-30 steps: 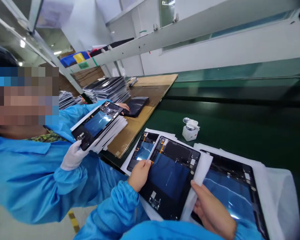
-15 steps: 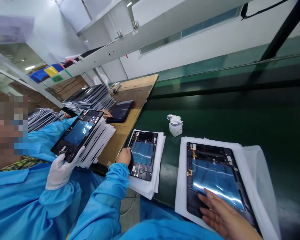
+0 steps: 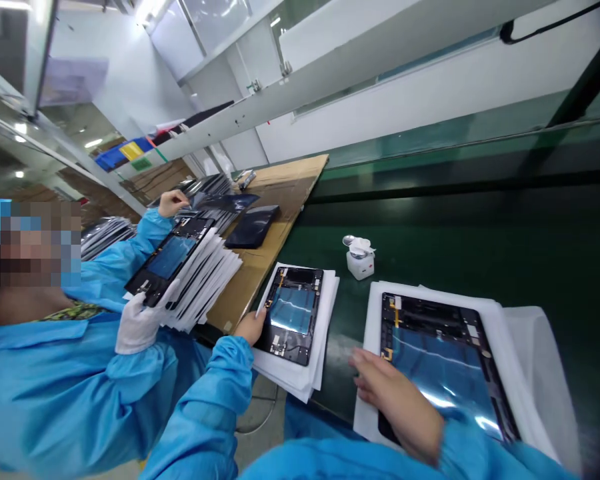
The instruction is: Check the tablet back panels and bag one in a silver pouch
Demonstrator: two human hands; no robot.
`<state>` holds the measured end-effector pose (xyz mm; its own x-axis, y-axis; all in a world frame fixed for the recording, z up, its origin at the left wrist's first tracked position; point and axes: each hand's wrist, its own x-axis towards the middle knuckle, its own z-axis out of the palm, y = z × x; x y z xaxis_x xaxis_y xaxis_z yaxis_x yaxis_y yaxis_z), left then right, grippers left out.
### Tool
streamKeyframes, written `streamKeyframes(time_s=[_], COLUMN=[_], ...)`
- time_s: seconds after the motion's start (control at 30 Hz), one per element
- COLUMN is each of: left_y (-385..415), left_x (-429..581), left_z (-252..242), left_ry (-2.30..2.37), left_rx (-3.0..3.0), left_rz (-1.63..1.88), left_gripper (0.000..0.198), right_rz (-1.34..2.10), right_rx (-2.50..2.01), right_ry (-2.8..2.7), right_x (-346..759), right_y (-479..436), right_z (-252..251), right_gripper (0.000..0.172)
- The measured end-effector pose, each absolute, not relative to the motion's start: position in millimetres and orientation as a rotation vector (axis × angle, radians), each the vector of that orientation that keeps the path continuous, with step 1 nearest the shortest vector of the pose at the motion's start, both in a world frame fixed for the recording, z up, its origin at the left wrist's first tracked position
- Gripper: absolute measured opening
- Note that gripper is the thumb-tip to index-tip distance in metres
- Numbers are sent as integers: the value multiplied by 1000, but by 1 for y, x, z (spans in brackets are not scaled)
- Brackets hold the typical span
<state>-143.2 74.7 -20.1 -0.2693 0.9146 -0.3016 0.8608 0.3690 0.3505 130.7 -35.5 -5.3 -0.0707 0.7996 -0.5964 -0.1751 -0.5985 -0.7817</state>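
Two open tablets (image 3: 293, 312) (image 3: 443, 360) on white sheets

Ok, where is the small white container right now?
In the head view, the small white container stands on the green belt, beyond and between the two tablet stacks.

A small pot (image 3: 360, 261) stands behind two tablet stacks, the smaller stack (image 3: 295, 320) left of the larger stack (image 3: 440, 360).

near corner of right tablet (image 3: 440, 367) covered by right hand (image 3: 397, 403) and blue sleeve; fingertip contact unclear. left hand (image 3: 251, 327) half tucked under edge of left tablet (image 3: 293, 313), fingers out of sight. co-worker's face pixelated. small white container (image 3: 360, 261) too small to identify. far stacks (image 3: 215, 190) blurred.
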Motion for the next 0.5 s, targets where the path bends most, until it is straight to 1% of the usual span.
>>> streamKeyframes(time_s=[0.07,0.1,0.27,0.5], left_y=[70,68,58,42], left_x=[-141,-139,-134,-126], left_z=[-19,-19,-22,-30], left_ry=[2157,2153,2137,2047], left_rx=[1527,1514,1396,1278], left_rz=[206,227,296,344], left_gripper=[53,53,57,64], right_rz=[1632,1588,1494,1477], right_rx=[-1464,-1459,-1578,-1596], right_ry=[-821,-844,-874,-805], right_x=[102,88,42,39], right_y=[-14,-3,23,17], right_z=[-12,-18,-42,-34], right_gripper=[49,49,58,55])
